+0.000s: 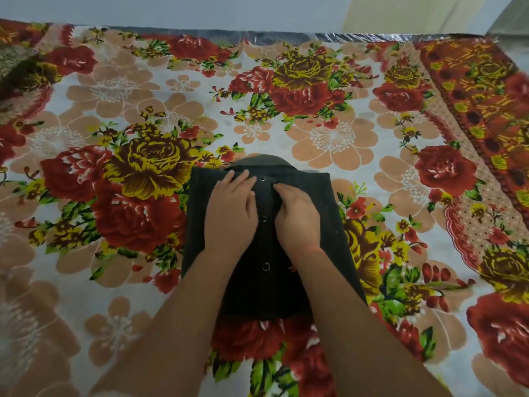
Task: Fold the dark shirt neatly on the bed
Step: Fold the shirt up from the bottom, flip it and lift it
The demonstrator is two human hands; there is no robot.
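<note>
The dark shirt (200,224) lies folded into a narrow upright rectangle in the middle of the bed, front side up, with a row of metal snaps down its centre. Its collar bulges out past the far edge. My left hand (230,209) lies flat on the shirt's left half, fingers together and pointing away from me. My right hand (297,213) rests on the right half beside the snap line, with its fingers curled down into the fabric near the collar. Whether those fingers pinch the cloth is hidden. My forearms cover the shirt's lower part.
The bed carries a floral sheet (329,133) with red and yellow roses. A shiny plastic-covered mattress edge (257,34) runs along the far side against a pale wall. A patterned brown cloth (14,61) lies at the far left corner.
</note>
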